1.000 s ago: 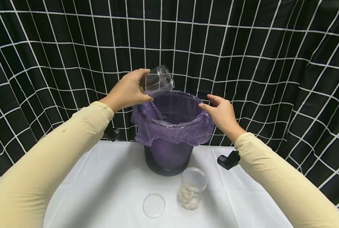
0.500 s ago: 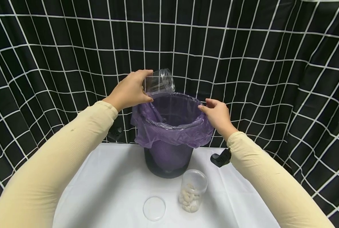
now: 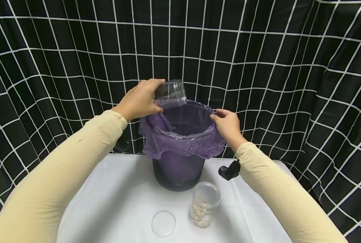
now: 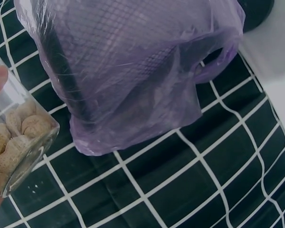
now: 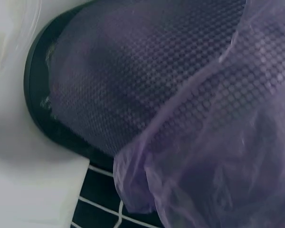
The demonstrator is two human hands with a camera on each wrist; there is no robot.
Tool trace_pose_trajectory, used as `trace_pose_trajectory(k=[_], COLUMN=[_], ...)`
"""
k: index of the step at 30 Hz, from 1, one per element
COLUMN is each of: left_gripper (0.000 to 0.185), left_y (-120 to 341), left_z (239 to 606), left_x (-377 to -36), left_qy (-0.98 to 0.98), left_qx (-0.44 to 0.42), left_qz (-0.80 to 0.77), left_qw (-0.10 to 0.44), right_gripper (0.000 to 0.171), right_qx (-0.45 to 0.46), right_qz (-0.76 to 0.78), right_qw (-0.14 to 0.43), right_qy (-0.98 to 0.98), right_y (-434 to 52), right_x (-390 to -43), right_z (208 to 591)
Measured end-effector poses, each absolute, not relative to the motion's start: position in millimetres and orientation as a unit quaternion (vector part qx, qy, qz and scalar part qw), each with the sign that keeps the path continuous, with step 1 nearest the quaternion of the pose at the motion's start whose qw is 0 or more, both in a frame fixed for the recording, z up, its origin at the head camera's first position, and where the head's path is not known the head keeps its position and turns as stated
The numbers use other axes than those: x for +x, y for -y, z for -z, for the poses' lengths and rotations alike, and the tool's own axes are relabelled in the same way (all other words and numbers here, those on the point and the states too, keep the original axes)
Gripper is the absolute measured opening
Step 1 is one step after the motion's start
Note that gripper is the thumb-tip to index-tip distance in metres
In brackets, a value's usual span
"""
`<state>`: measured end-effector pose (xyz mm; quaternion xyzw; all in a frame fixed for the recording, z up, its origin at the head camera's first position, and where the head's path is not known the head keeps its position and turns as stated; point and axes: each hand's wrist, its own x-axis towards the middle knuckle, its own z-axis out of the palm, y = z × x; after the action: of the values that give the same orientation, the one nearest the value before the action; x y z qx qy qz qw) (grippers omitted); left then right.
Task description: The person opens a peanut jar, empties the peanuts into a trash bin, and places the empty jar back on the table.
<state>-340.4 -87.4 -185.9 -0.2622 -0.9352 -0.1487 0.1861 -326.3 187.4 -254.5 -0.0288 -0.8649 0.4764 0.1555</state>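
My left hand point(image 3: 141, 99) grips a clear plastic jar point(image 3: 171, 92), tipped on its side with its open mouth over the far left rim of a black mesh bin point(image 3: 177, 168). A purple bag liner point(image 3: 183, 145) is folded over the bin's rim. In the left wrist view pale nuts lie inside the jar point(image 4: 16, 137), beside the lined bin point(image 4: 123, 61). My right hand point(image 3: 227, 125) holds the bin's right rim, with fingers and thumb curled over the liner's edge. The right wrist view shows only the mesh wall point(image 5: 133, 85) and liner point(image 5: 218, 166).
A second clear jar point(image 3: 204, 204), holding pale nuts and with no lid on, stands in front of the bin on the white table point(image 3: 113, 202). A clear round lid point(image 3: 163, 223) lies to its left. A black curtain with a white grid hangs behind.
My right hand has moved left from beside the bin and taken hold of its right rim. The left hand has lowered the jar slightly toward the bin's opening.
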Motion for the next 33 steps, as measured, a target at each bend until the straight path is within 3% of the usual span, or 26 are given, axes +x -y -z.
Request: trace_pose_trajectory(k=[13, 25, 33], left_gripper=[0.083, 0.077, 0.066], left_y=[83.9, 88.5, 87.7], left_z=[186.3, 189.4, 193.6], left_x=[-338.6, -339.3, -338.8], left_qy=[0.922, 0.92, 0.895], left_qx=[-0.308, -0.32, -0.372], left_qz=[0.125, 0.108, 0.063], left_qw=[0.197, 0.198, 0.236], right_gripper=[0.04, 0.039, 0.039], right_qx=[-0.073, -0.075, -0.073], right_qz=[-0.47, -0.473, -0.467], right_qw=[0.216, 0.221, 0.218], right_qy=[0.853, 0.849, 0.854], right_y=[-178.2, -174.0, -175.4], right_x=[-327.2, -328.5, -327.2], right_z=[265.6, 263.5, 264.4])
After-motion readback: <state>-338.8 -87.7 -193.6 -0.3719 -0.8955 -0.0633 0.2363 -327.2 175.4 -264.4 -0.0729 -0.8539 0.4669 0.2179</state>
